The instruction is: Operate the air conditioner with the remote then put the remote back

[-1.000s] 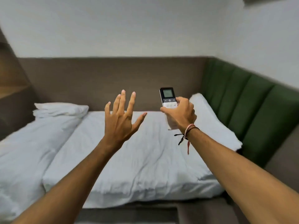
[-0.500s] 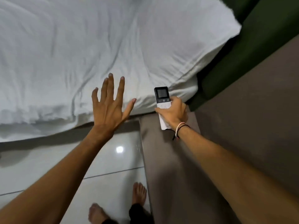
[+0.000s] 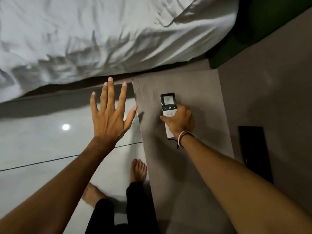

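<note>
A white remote (image 3: 168,103) with a small dark-framed screen lies lengthwise over the brown bedside surface (image 3: 189,166), its screen end pointing toward the bed. My right hand (image 3: 179,122) is closed around its lower half, thumb on the left edge; whether the remote rests on the surface I cannot tell. My left hand (image 3: 110,115) hovers flat over the floor to the left of the surface, fingers spread, holding nothing. The air conditioner is out of view.
A bed with a crumpled white sheet (image 3: 101,36) fills the top. A dark flat object (image 3: 253,149) lies on the surface's right side by the brown wall. A green padded panel (image 3: 263,22) is at top right. My bare feet stand on the glossy tiled floor (image 3: 33,141).
My view has tipped down from the bed and wall to the floor and bedside surface. My right hand has lowered the remote over the brown surface. My left hand stayed spread.
</note>
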